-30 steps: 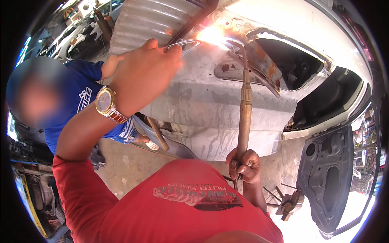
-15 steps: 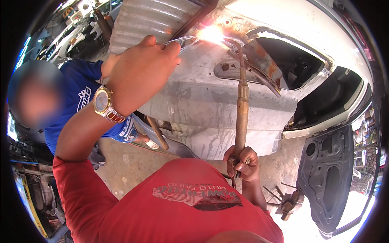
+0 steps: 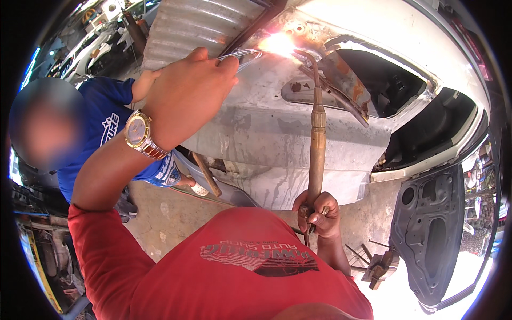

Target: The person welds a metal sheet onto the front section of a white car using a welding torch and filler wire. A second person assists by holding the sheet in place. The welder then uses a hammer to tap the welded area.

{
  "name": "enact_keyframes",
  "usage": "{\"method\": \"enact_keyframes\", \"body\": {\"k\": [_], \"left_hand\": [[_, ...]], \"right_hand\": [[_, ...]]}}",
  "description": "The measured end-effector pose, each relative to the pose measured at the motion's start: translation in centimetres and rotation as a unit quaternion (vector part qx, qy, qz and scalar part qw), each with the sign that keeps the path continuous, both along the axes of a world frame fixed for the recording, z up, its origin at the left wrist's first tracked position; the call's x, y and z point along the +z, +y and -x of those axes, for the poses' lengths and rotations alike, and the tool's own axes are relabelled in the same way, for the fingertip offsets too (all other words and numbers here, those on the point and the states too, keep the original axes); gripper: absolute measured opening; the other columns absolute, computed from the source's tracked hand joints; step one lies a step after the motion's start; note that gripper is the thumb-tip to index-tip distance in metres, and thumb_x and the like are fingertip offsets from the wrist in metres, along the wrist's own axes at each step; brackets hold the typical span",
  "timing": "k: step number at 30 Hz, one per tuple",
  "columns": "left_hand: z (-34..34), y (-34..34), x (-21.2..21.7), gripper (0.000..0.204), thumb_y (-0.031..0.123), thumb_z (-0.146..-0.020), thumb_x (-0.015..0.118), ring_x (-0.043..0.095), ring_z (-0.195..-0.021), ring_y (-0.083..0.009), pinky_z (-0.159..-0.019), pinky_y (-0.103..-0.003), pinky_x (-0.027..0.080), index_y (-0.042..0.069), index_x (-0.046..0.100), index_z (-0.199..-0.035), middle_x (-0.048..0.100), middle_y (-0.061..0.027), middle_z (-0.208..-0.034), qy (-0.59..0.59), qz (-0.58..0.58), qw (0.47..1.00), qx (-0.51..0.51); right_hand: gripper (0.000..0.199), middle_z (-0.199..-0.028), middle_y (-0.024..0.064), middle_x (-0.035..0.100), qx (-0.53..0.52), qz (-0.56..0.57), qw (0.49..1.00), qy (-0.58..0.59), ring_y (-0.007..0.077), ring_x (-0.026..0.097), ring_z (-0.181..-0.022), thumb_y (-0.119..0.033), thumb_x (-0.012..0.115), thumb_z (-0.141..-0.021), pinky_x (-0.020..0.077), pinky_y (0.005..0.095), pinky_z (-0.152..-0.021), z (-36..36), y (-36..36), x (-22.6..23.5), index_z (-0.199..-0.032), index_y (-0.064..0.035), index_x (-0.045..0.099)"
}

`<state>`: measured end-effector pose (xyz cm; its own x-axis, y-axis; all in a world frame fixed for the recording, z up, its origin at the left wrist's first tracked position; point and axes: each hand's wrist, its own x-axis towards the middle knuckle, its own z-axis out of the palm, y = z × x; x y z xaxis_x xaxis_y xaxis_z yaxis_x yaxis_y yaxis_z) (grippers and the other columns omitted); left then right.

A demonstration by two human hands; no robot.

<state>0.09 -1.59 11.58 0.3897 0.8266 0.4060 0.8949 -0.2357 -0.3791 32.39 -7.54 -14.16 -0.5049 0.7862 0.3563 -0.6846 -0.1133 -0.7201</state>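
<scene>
In my right hand is the lower end of a brass gas torch, its fingers wrapped about the valve end. The torch's bent tip reaches up to a bright flame on the bare metal car panel. My left hand, with a watch on its wrist, is closed on thin looped welding wire. The wire's bent end lies beside the flame. Glare hides the spot where flame, wire and panel meet.
A person in a blue shirt stands close on the left, near my forearm. Corrugated sheet metal is behind my left hand. A dark door trim panel stands at the right, with a rusty metal stand on the floor beside it.
My left hand and wrist have shifted very slightly right, and the wire end has moved a little. The torch has barely moved and the flame still burns.
</scene>
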Motion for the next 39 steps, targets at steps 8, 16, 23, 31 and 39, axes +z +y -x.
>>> {"method": "enact_keyframes", "body": {"k": [8, 16, 23, 31, 39], "left_hand": [[-0.06, -0.07, 0.03, 0.019, 0.023, -0.101, 0.067, 0.072, -0.098, -0.0291, -0.067, -0.042, 0.064, 0.005, 0.064, -0.098, 0.075, -0.0095, -0.082, -0.005, 0.003, 1.0, 0.002], [0.04, 0.08, -0.02, 0.02, 0.023, -0.102, 0.066, 0.073, -0.098, -0.0287, -0.065, -0.042, 0.064, 0.004, 0.063, -0.099, 0.075, -0.01, -0.081, -0.007, 0.013, 1.0, 0.015], [0.09, 0.3, -0.04, 0.02, 0.023, -0.102, 0.066, 0.073, -0.098, -0.0288, -0.064, -0.043, 0.064, 0.004, 0.064, -0.1, 0.075, -0.0104, -0.081, -0.015, 0.015, 1.0, 0.001], [-0.11, 0.19, 0.14, 0.019, 0.023, -0.102, 0.065, 0.073, -0.098, -0.0295, -0.065, -0.043, 0.064, 0.004, 0.064, -0.1, 0.075, -0.0109, -0.081, -0.02, 0.021, 0.999, 0.015], [0.64, 0.73, -0.48, 0.025, 0.036, -0.103, 0.068, 0.072, -0.073, -0.0358, -0.06, -0.047, 0.059, 0.012, 0.064, -0.109, 0.064, -0.0134, -0.091, -0.017, 0.005, 1.0, 0.009]], "right_hand": [[0.024, -0.104, 0.0321, 0.068, 0.003, -0.001, 1.0, 0.002, 0.0163, 0.069, -0.059, -0.013, 0.077, -0.1, 0.0578, 0.029, -0.057, 0.17, 0.11, 0.15, -0.092, -0.0101, 0.054], [0.024, -0.103, 0.0314, 0.068, 0.004, 0.007, 1.0, 0.005, 0.0159, 0.069, -0.059, -0.012, 0.077, -0.1, 0.0572, 0.0284, -0.055, 0.33, 0.09, 0.35, -0.092, -0.0102, 0.055], [0.024, -0.099, 0.0275, 0.068, -0.003, 0.005, 1.0, 0.002, 0.0171, 0.069, -0.06, -0.011, 0.078, -0.099, 0.0569, 0.0284, -0.054, 0.33, 0.04, 0.15, -0.091, -0.0099, 0.055], [0.025, -0.103, 0.0299, 0.068, -0.003, 0.005, 1.0, 0.004, 0.016, 0.068, -0.059, -0.011, 0.077, -0.099, 0.0561, 0.0276, -0.053, 0.42, 0.02, 0.2, -0.091, -0.0097, 0.054], [0.023, -0.11, 0.0332, 0.068, 0.004, 0.002, 1.0, 0.011, 0.0152, 0.067, -0.059, -0.01, 0.075, -0.1, 0.0549, 0.0268, -0.051, 0.67, 0.06, 0.14, -0.092, -0.0089, 0.053]]}}
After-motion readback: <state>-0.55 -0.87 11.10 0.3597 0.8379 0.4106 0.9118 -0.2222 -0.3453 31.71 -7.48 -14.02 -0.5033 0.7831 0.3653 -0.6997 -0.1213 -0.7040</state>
